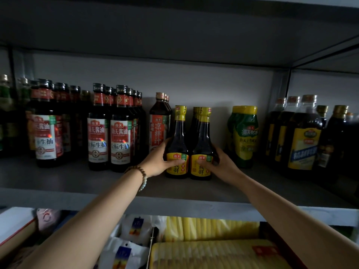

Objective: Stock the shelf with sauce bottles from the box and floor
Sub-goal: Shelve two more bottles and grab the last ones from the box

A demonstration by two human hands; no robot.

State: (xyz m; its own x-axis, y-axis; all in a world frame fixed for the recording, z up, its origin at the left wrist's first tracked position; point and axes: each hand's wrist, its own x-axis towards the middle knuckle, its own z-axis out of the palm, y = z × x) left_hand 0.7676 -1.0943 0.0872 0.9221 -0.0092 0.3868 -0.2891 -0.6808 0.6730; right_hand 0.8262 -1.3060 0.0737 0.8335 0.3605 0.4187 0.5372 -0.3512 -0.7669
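Two yellow-label bottles stand upright & touching, mid-shelf (77, 183), set back from its front edge. Left bottle (177, 144) is in left hand (159, 160), fingers curled round its side w/ thumb across the label. Right bottle (202, 146) is gripped the same way by right hand (223, 164). Bracelet (142, 177) on left wrist. Red-label bottles (108, 133) fill shelf's left part, green bottles (243, 136) just right of the pair, big bottles (303, 136) at right end.

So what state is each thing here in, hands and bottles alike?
left yellow-label bottle: upright on shelf, capped.
right yellow-label bottle: upright on shelf, capped.
left hand: grips left yellow-label bottle.
right hand: grips right yellow-label bottle.
red-label bottles: upright, capped, untouched.
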